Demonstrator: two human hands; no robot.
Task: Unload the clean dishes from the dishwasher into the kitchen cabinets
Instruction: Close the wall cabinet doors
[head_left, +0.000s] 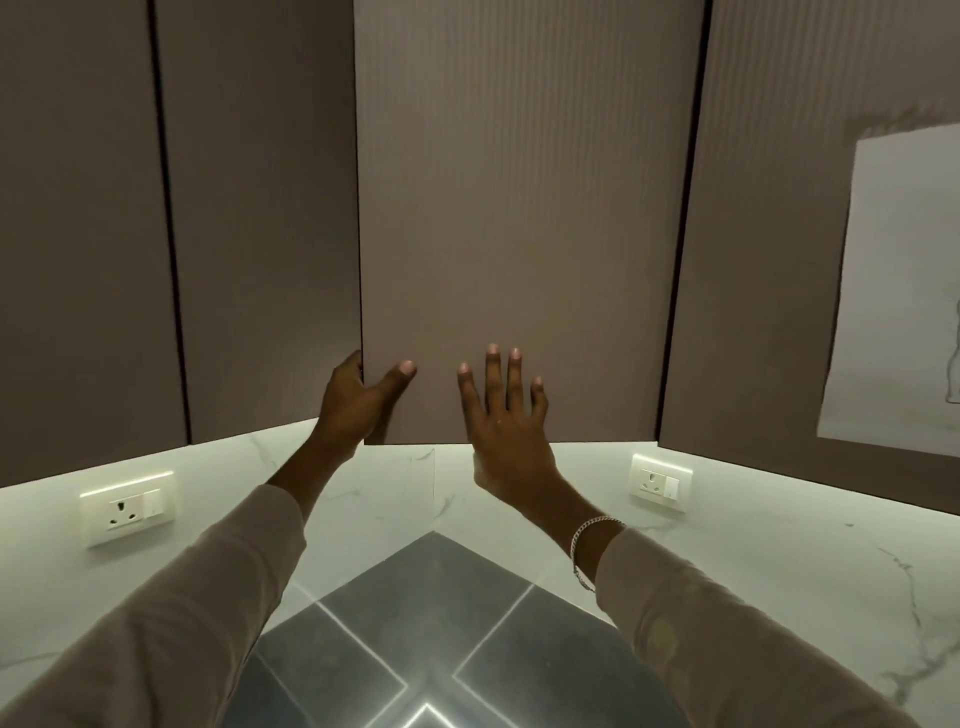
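Head view: left grip (358, 402) clasped the edge of the cabinet door (519, 234). Meanwhile right grip (506, 421) lay flat on it, fingers spread.

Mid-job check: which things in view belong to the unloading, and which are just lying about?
Job: middle cabinet door; left hand, gripping its left edge; right hand, open against its front. No dishes in view.
Lying about: left wall socket; right wall socket; paper sheet on the right-hand cabinet; dark countertop.

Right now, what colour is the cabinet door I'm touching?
The flat cabinet door is matte taupe-brown; head view.
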